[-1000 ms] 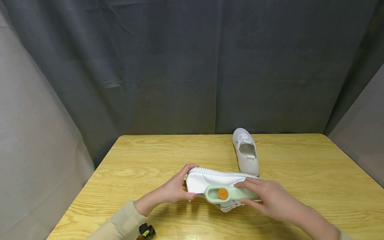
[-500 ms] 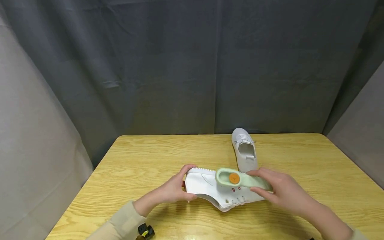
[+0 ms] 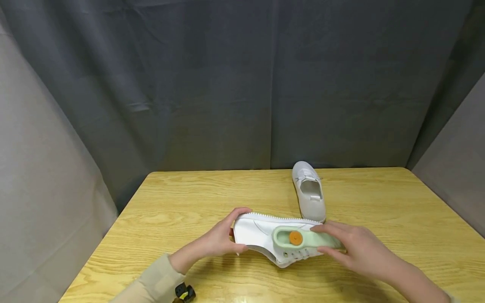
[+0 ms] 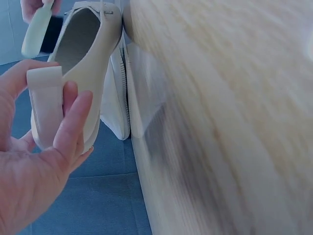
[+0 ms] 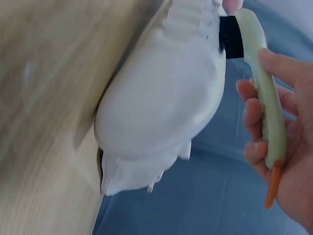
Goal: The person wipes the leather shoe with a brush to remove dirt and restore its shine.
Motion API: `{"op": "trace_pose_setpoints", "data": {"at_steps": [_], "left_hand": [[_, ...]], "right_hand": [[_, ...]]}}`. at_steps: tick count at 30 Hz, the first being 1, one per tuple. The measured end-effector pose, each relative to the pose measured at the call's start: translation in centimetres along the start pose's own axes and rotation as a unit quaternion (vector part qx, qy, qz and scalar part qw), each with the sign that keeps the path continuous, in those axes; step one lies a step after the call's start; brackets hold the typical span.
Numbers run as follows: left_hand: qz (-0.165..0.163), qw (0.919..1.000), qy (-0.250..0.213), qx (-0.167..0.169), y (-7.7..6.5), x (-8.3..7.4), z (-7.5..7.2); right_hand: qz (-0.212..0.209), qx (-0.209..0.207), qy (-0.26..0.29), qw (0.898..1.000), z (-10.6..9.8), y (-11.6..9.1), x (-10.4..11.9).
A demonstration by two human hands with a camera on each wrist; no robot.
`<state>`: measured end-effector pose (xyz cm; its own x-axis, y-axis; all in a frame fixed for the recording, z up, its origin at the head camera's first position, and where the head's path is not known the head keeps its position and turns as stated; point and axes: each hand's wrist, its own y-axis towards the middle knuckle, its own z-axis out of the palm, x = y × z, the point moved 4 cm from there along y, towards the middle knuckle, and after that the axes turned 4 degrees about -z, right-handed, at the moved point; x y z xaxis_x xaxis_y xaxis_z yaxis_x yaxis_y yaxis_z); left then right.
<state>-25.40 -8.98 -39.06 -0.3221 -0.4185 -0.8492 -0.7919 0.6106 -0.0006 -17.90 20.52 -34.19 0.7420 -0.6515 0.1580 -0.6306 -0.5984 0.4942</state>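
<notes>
A white lace-up shoe [image 3: 251, 231] is tipped on its side, its toothed sole edge facing away from me and its opening toward me. My left hand [image 3: 217, 239] grips it by the heel, thumb at the collar. In my right hand [image 3: 358, 249] is a light green shoe brush [image 3: 316, 238] with a round orange button [image 3: 295, 238]. Its black bristles [image 5: 231, 37] meet the shoe's side in the right wrist view. Fingers and thumb pinch the brush handle, where an orange loop [image 5: 274, 186] hangs at the end. The brush head hides part of the shoe's side above the laces.
The matching white shoe [image 3: 312, 210] stands upright behind, toe toward the dark curtain [image 3: 212, 105]. Both are on a wooden table [image 3: 182, 189]. A small black object with a yellow mark [image 3: 185, 292] lies near the front edge, beside the left sleeve [image 3: 151, 282].
The brush first moved right and away from me toward the sole edge, then came back nearer the laces. The left hand and the held shoe have stayed almost still.
</notes>
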Motion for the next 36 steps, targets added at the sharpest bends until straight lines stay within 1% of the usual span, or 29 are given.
{"op": "trace_pose_setpoints", "data": {"at_steps": [5,8,9,11,15,19,22,24,27,31,33,36], "left_hand": [[-0.001,1.0000,0.008,0.002,0.0,0.2,0.1],[0.000,0.9999,0.016,0.004,0.0,0.3,0.1],[-0.002,0.9998,0.018,0.004,0.0,0.4,0.2],[-0.005,0.9997,0.022,0.004,0.0,0.4,0.1],[-0.011,0.9997,0.022,0.000,0.2,0.5,0.0],[-0.014,0.9997,0.018,-0.002,0.3,0.5,0.0],[-0.016,0.9997,0.016,-0.003,0.3,0.5,0.0],[-0.017,0.9998,0.014,-0.002,0.3,0.5,0.0],[-0.014,0.9998,0.016,0.000,0.3,0.4,0.0],[-0.011,0.9998,0.018,-0.001,0.3,0.4,0.0],[-0.014,0.9997,0.018,-0.002,0.3,0.5,0.0],[-0.021,0.9996,0.020,-0.003,0.4,0.6,0.0]], "right_hand": [[0.055,-0.047,-0.043,0.996,-1.3,-0.1,-2.0],[0.081,-0.061,-0.048,0.994,-2.0,-0.4,-2.6],[0.082,-0.064,-0.044,0.994,-2.2,-0.5,-2.6],[0.072,-0.065,-0.029,0.995,-2.4,-0.6,-2.4],[0.021,-0.056,-0.001,0.998,-2.1,-0.7,-1.1],[-0.017,-0.021,0.011,1.000,-1.0,-0.8,0.4],[-0.030,0.008,0.023,0.999,-0.3,-0.9,0.9],[-0.033,0.014,0.025,0.999,0.0,-0.9,0.9],[-0.014,0.010,0.027,0.999,-0.2,-0.9,0.2],[0.042,-0.006,0.014,0.999,-0.9,-1.0,-1.3],[0.065,-0.016,0.001,0.998,-1.4,-1.2,-2.1],[0.087,-0.034,-0.022,0.995,-2.3,-1.5,-3.1]]}}
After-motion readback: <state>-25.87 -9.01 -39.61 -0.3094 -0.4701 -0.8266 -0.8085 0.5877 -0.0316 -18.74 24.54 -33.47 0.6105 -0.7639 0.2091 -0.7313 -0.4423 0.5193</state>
